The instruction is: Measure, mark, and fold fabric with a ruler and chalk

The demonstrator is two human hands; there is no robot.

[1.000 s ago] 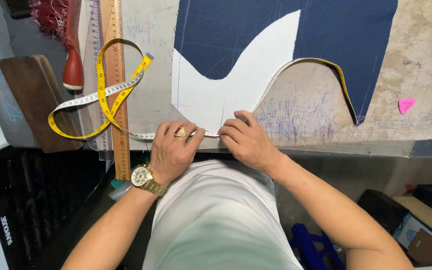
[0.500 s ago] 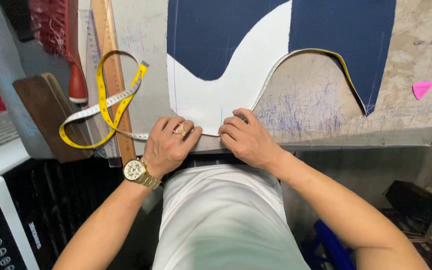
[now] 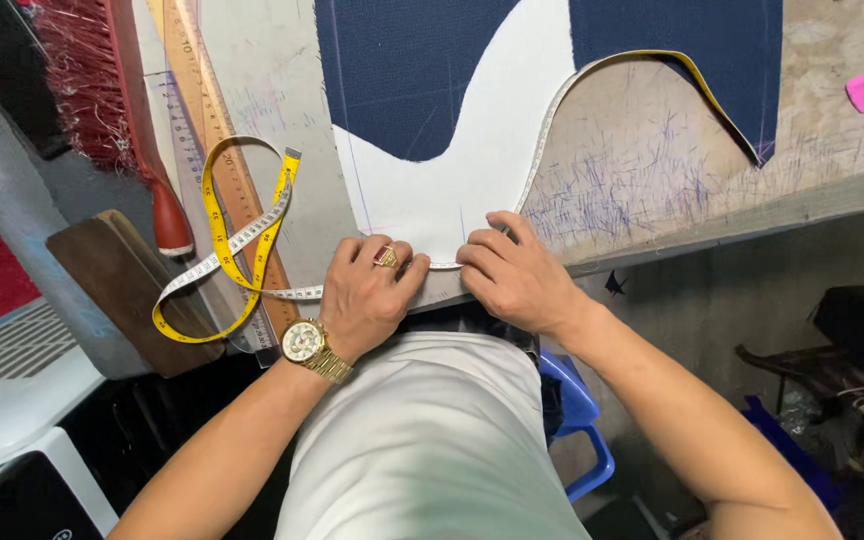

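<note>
Our left hand [image 3: 367,295] and right hand [image 3: 514,275] still pinch the measuring tape [image 3: 252,230] against the white pattern [image 3: 472,170] edge between them, only our view shifted closer over the worktop [image 3: 642,170].

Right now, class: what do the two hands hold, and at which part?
Both the left hand and the right hand pinch the measuring tape at the white pattern piece's lower edge, mid-length, its loose end looped left.
</note>
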